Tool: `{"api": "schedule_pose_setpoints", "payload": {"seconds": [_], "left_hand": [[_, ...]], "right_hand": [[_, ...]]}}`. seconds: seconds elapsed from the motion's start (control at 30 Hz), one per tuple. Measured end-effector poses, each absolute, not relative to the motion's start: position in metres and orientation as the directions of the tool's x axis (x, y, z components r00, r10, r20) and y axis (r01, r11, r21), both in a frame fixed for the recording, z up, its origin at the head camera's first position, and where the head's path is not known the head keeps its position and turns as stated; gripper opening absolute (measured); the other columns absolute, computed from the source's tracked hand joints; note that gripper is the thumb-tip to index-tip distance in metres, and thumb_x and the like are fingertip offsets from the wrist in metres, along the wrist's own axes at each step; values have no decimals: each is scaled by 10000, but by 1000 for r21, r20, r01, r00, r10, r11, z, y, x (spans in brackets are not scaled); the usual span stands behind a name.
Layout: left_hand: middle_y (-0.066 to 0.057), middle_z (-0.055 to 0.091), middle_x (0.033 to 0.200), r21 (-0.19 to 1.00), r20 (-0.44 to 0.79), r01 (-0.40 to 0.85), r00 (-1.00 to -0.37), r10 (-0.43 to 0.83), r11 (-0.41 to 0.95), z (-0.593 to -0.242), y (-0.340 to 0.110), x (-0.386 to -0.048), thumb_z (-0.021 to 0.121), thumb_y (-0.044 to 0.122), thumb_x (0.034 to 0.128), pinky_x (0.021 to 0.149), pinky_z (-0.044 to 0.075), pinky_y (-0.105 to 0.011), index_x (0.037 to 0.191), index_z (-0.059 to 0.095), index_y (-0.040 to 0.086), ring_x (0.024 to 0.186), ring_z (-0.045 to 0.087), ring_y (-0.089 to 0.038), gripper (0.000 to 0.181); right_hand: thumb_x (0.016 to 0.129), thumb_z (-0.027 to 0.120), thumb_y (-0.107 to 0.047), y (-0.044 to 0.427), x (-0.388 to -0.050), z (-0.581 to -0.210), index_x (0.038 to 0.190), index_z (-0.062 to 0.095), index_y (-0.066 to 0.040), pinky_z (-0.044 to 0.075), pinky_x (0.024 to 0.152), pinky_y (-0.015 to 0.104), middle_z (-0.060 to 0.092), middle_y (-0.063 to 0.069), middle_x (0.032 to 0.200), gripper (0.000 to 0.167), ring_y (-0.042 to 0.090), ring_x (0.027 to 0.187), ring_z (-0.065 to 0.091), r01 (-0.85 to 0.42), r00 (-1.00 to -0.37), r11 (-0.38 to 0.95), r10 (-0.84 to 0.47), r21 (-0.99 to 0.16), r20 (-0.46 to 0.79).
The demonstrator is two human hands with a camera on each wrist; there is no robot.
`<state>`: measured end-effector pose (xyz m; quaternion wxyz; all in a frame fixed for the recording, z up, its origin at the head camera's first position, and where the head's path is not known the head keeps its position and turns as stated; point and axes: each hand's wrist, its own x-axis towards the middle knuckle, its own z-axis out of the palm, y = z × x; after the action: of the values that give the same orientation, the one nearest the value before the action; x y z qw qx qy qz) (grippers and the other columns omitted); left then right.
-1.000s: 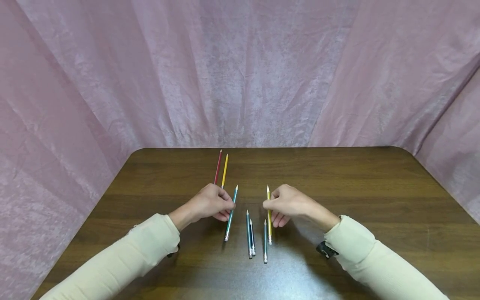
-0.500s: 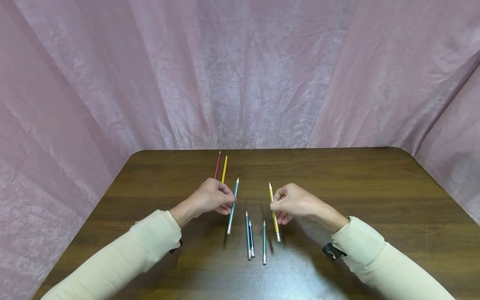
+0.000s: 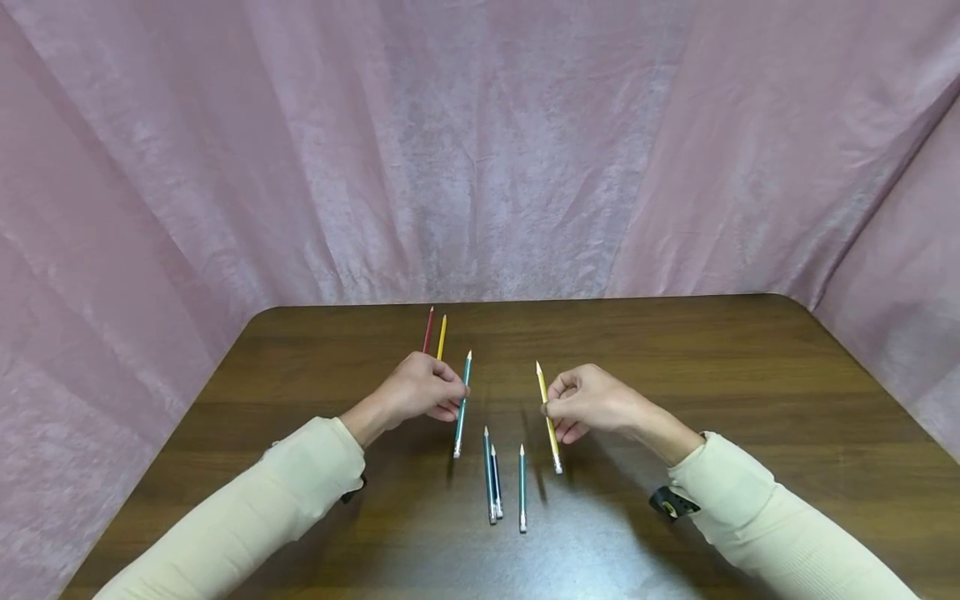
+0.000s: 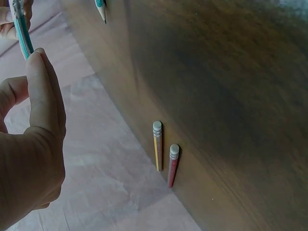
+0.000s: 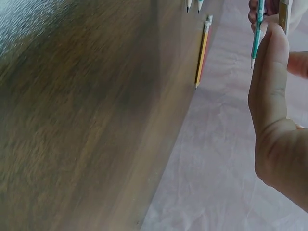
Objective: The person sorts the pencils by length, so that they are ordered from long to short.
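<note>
Between thumb and fingers the left hand pinches a teal pencil, tip pointing away, above the table. The right hand pinches a yellow pencil the same way, tilted a little to the left. Below and between the hands lie a teal pencil with a dark blue pencil close beside it, and a green pencil apart to their right. Beyond the left hand are a red pencil and a yellow pencil, partly covered in the head view; the left wrist view shows their eraser ends.
The brown wooden table has rounded far corners. A pink curtain hangs behind its far edge and at both sides. A dark band is on the right wrist.
Both hands have risen slightly farther from the body with their pencils. The right hand's yellow pencil has moved away from the green one and now tilts left at its tip.
</note>
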<state>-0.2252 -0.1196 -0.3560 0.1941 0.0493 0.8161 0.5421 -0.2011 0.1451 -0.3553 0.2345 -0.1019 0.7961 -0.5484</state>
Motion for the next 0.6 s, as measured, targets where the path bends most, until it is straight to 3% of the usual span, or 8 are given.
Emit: {"api": "schedule_pose_setpoints", "payload": {"seconds": [0.6], "left_hand": [[-132,709,777,905,-249,-139,-939,236,403,-355,-119,-238,636,-50,871,630,626,-280,937,701,-105,598,655,-123,107]], "right_hand": [[880,624,1,149,-205,-353,953,568,60,623,605,301,631,80,720,109,150,612,647,107,-859,350,-439,-930,-264]]}}
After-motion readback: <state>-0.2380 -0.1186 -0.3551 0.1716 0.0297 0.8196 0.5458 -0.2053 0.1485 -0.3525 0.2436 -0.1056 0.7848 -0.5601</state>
